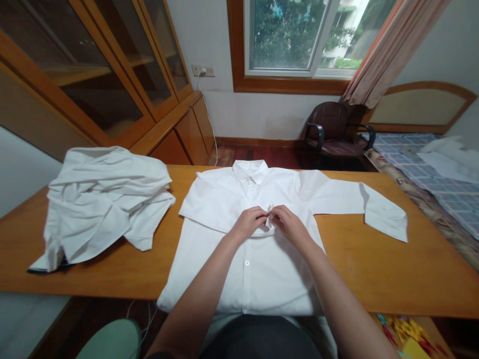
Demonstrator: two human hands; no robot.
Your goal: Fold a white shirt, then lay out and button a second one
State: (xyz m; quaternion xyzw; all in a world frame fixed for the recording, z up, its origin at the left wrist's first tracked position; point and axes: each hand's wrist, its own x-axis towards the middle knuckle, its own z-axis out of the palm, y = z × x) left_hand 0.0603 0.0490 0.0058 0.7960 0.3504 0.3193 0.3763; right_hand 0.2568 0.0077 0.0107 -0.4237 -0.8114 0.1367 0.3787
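A white button-up shirt (213, 199) lies front up on the table, collar at the far side. Its left-side sleeve is folded across the chest, while the other sleeve (339, 196) stretches out to the right with its end bent toward me. Over the middle of the chest, my left hand (250, 223) and my right hand (287, 223) meet, fingertips almost touching. Both are closed in a pinch on bunched white cloth at the end of the folded sleeve, apparently its cuff. My fingers hide the exact spot they grip. A button shows on the placket below them.
More white clothing (101, 199) is heaped on the left of the wooden table (374, 269). A green stool (112, 341) is below the near edge. Beyond stand a glass-door cabinet (123, 70), an office chair (331, 127) and a bed (430, 159). Colourful items (407, 331) lie low at right.
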